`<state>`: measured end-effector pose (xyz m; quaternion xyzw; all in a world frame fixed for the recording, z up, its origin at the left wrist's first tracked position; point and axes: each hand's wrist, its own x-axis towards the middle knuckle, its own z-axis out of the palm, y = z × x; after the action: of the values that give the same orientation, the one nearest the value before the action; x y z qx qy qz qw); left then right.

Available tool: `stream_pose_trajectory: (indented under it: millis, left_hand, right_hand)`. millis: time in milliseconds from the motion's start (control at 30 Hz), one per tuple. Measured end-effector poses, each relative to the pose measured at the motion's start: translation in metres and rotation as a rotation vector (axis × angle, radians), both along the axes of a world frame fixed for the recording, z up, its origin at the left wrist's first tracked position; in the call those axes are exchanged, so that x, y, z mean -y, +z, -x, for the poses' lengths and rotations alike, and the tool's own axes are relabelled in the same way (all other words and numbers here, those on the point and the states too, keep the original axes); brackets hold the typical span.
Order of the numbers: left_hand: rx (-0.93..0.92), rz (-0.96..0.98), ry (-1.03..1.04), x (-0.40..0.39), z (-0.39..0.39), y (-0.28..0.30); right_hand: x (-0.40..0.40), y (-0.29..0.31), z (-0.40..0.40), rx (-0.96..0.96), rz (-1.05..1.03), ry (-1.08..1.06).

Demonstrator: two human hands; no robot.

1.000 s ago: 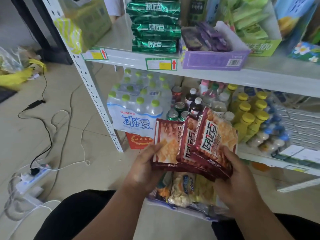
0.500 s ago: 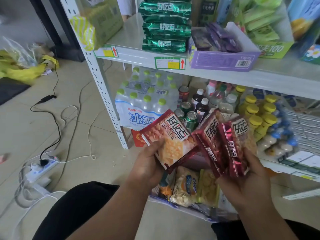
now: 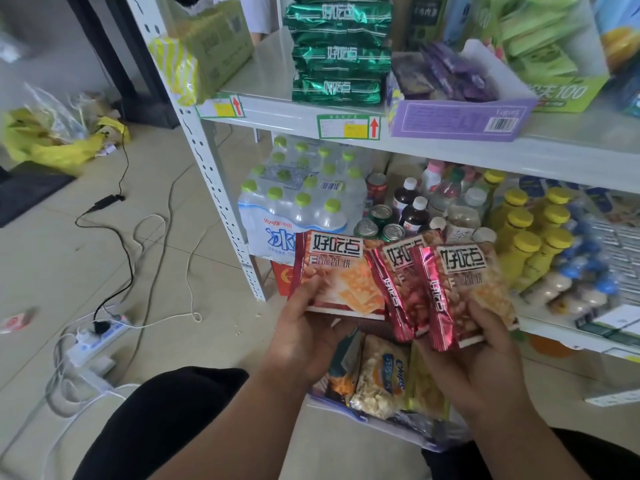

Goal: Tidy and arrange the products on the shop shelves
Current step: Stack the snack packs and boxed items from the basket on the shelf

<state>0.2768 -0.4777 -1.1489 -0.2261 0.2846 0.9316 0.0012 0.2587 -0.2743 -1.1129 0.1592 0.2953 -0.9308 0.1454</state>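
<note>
I hold three red biscuit packets in front of the white shelf unit (image 3: pixel 450 150). My left hand (image 3: pixel 304 337) grips one red packet (image 3: pixel 341 275) by its lower edge, label facing me. My right hand (image 3: pixel 481 351) holds the other two red packets (image 3: pixel 464 289), fanned side by side and upright. A stack of green packets (image 3: pixel 341 53) of the same brand lies on the upper shelf, above and behind my hands. Below my hands a box of mixed snack bags (image 3: pixel 384 375) sits on the floor between my knees.
A purple display box (image 3: pixel 457 119) and a green box (image 3: pixel 561 95) stand on the upper shelf. The lower shelf holds a water-bottle pack (image 3: pixel 304 202), cans, dark bottles and yellow-capped bottles (image 3: pixel 533 237). Cables and a power strip (image 3: pixel 100 337) lie on the floor at left.
The packets were bunched in one overlapping stack a second ago. My left hand has pulled one packet off to the left and turned it upright; the right hand keeps two, now straightened.
</note>
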Motion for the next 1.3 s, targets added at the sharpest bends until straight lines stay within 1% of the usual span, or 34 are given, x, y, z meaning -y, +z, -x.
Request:
stream_pose_trajectory:
  millis: [67,200,333,433,600,733,867,1000,1200,1300]
  left_hand:
    - [0.000,-0.007,-0.014,0.002,0.001,0.003]
    - [-0.041,0.042,-0.116,0.000,-0.002,0.007]
    - [-0.085,0.033,-0.157,-0.003,-0.005,0.007]
    - [-0.161,0.025,-0.184,-0.004,-0.004,0.007]
    - [-0.232,-0.010,-0.183,-0.007,-0.004,0.008]
    - [-0.237,-0.012,-0.184,-0.011,-0.007,0.007]
    - [-0.250,0.009,-0.169,-0.008,-0.004,0.006]
    - [-0.254,-0.034,-0.135,-0.005,-0.002,0.004]
    - [-0.242,-0.024,-0.126,-0.003,-0.002,0.005]
    - [-0.217,-0.032,-0.113,0.000,-0.002,0.002]
  right_hand:
    - [0.003,-0.006,0.002,0.003,0.015,0.029]
    - [0.010,-0.018,0.004,-0.008,0.013,0.062]
    - [0.012,-0.025,0.005,-0.073,-0.067,0.114]
    - [0.009,-0.029,0.006,-0.137,-0.078,0.154]
    - [0.011,-0.032,0.002,-0.148,-0.086,0.136]
    - [0.018,-0.025,-0.005,-0.191,-0.123,0.195]
    - [0.019,-0.022,-0.007,-0.227,-0.077,0.260]
    - [0.012,-0.028,-0.003,-0.170,-0.101,0.252]
    - [0.005,-0.020,-0.001,-0.013,-0.172,0.096]
    - [0.002,-0.013,0.001,0.006,-0.229,0.064]
